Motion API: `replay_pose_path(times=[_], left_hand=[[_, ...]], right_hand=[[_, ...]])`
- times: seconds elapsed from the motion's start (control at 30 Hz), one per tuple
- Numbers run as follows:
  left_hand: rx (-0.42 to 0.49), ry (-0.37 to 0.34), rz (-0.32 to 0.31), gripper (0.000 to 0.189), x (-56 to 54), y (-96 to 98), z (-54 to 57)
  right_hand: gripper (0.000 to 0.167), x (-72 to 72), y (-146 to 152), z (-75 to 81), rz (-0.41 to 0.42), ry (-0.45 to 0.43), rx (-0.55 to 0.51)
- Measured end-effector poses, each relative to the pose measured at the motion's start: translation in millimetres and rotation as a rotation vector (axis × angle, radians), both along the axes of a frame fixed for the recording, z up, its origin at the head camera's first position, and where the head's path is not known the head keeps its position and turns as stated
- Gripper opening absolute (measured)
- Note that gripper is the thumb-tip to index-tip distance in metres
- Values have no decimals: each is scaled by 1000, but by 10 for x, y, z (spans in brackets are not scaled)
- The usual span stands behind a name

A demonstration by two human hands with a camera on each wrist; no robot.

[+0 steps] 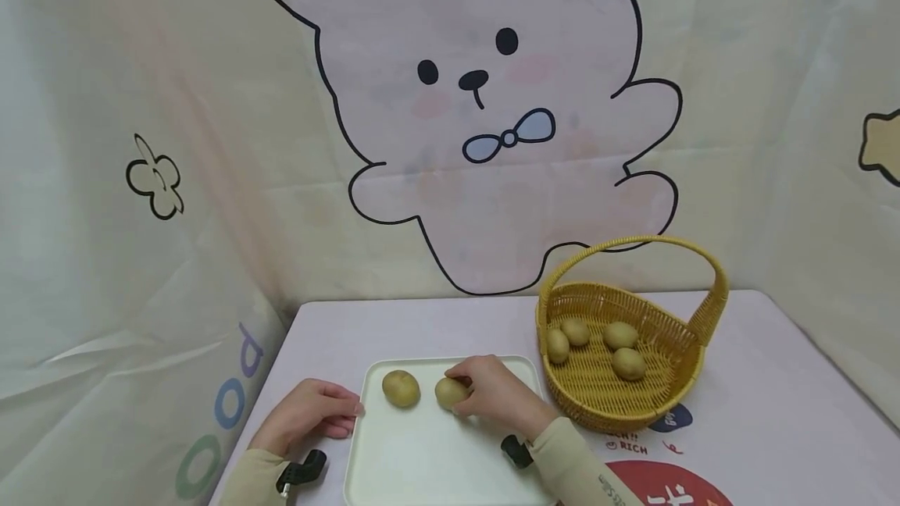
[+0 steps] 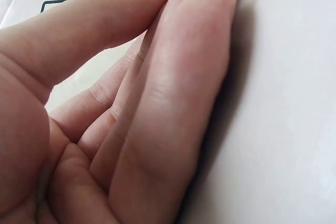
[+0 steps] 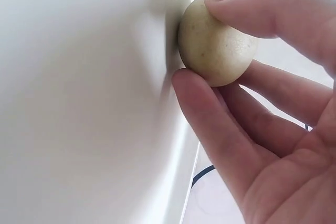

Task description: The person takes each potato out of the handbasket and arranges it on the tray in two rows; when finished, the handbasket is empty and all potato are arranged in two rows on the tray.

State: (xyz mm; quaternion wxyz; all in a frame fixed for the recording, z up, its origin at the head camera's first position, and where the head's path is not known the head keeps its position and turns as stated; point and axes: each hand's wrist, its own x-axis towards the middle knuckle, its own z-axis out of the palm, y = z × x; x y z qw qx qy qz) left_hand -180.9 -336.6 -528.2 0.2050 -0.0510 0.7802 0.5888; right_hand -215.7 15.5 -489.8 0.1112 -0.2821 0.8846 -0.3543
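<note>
Keep the potato [image 1: 448,394] pinched lightly between thumb and fingertips of the right hand [image 1: 495,397], low over the far part of the white tray [image 1: 422,459]; loosen only with firm support underneath, to avoid rolling into the other potato [image 1: 401,389]. Hard to tell whether resting or slightly lifted. Steady the tray's left rim with the left hand [image 1: 316,412], apparently pinching there, though cropped in the left wrist view. Farther right on the tabletop [image 1: 773,397], count four potatoes [image 1: 620,336] inside the basket [image 1: 598,414].
</note>
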Motion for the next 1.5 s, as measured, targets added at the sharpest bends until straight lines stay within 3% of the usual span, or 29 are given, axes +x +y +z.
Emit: replay_pose_path(times=[0.97,1.5], left_hand=[[-10,-11,-10,34,-36,10,-21],[10,-28,-11,34,-35,-5,-32]], right_hand=[[51,-37,100,20,-6,-67,-27],[53,-43,121,19,-17,-45,-10]])
